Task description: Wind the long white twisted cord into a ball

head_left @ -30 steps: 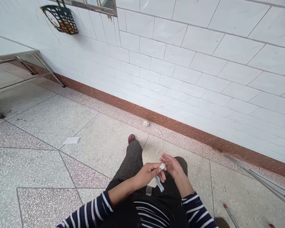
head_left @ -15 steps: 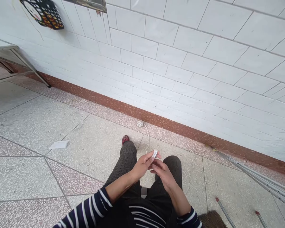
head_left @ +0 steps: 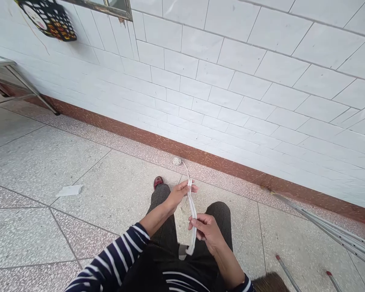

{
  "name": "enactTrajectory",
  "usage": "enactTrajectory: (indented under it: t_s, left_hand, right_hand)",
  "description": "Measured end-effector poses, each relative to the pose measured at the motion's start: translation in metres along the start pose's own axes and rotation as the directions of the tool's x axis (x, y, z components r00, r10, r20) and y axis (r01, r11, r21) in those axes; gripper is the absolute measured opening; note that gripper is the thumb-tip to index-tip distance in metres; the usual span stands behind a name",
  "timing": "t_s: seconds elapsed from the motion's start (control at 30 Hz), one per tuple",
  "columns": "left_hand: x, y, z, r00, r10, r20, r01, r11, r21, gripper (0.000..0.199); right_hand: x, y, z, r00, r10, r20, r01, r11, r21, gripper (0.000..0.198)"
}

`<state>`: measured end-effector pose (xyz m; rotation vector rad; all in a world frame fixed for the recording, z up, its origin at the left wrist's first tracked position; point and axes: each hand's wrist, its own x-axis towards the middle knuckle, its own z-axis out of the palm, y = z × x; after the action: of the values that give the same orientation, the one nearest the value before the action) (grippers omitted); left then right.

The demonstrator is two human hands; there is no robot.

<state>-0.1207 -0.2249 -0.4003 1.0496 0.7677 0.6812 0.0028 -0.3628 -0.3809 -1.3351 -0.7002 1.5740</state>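
Strip [head_left: 192, 207] in both hands' pinch, long axis fore-and-aft: left hand [head_left: 177, 196] by the far end, right hand [head_left: 208, 231] nearer the loose near end.

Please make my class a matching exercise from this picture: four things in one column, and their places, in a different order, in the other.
Things:
1. white strip
2. ball of cord
3. black patterned bag
4. white paper

Places:
A. up against the tiled wall
B. between the fingers of left hand and right hand
C. on the floor, toward the picture's left edge
D. beside the red-brown skirting

Pairs: 1-B, 2-D, 3-A, 4-C
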Motion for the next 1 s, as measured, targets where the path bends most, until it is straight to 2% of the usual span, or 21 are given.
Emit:
enactTrajectory:
  t_s: [0.07, 0.13, 0.2, 0.27, 0.37, 0.43, 0.5, 0.6, 0.73, 0.9, 1.0]
  left_hand:
    - [0.006, -0.015, -0.012, 0.996, -0.083, 0.026, 0.078, 0.986, 0.148, 0.054]
    - [0.003, -0.026, -0.021, 0.988, -0.143, 0.064, 0.109, 0.919, 0.380, 0.048]
    - [-0.006, -0.031, -0.024, 0.992, -0.112, 0.061, 0.057, 0.818, 0.573, 0.040]
    - [-0.015, -0.030, -0.021, 0.996, 0.002, 0.084, -0.056, 0.763, 0.644, 0.038]
    - [-0.021, -0.025, -0.005, 0.961, 0.122, 0.250, -0.250, 0.770, 0.587, 0.051]
    - [-0.018, -0.021, 0.005, 0.919, 0.143, 0.367, -0.331, 0.785, 0.524, 0.040]
    - [-0.013, -0.020, 0.011, 0.903, 0.127, 0.411, -0.339, 0.800, 0.496, 0.034]
    - [-0.004, -0.018, 0.011, 0.926, 0.075, 0.369, -0.282, 0.787, 0.548, 0.039]
    - [0.003, -0.017, 0.005, 0.945, 0.044, 0.325, -0.244, 0.756, 0.608, 0.033]
    - [0.002, -0.025, 0.008, 0.956, 0.010, 0.293, -0.186, 0.793, 0.580, 0.030]
    - [-0.002, -0.037, 0.009, 0.952, -0.018, 0.305, -0.144, 0.853, 0.502, 0.032]
  right_hand:
    - [0.000, -0.002, -0.008, 0.999, -0.015, -0.042, 0.014, 1.000, -0.012, 0.045]
    - [0.004, -0.006, -0.017, 0.995, -0.048, -0.088, 0.046, 0.999, -0.027, 0.046]
    - [0.010, -0.009, -0.023, 0.988, -0.083, -0.127, 0.078, 0.996, -0.044, 0.046]
    - [0.015, -0.012, -0.026, 0.984, -0.105, -0.146, 0.097, 0.994, -0.059, 0.045]
    - [0.017, -0.011, -0.023, 0.986, -0.106, -0.132, 0.097, 0.993, -0.067, 0.045]
    - [0.015, -0.009, -0.020, 0.990, -0.092, -0.109, 0.085, 0.994, -0.067, 0.045]
    - [0.011, -0.007, -0.019, 0.993, -0.072, -0.097, 0.065, 0.996, -0.068, 0.045]
    - [0.002, -0.005, -0.022, 0.994, -0.029, -0.102, 0.022, 0.998, -0.065, 0.041]
    - [-0.008, -0.005, -0.026, 0.998, 0.002, -0.061, -0.003, 1.000, -0.014, 0.041]
    - [-0.010, -0.013, -0.024, 0.999, -0.044, 0.020, 0.044, 0.998, 0.039, 0.044]
    - [-0.006, -0.017, -0.025, 0.995, -0.095, 0.026, 0.094, 0.995, 0.038, 0.050]
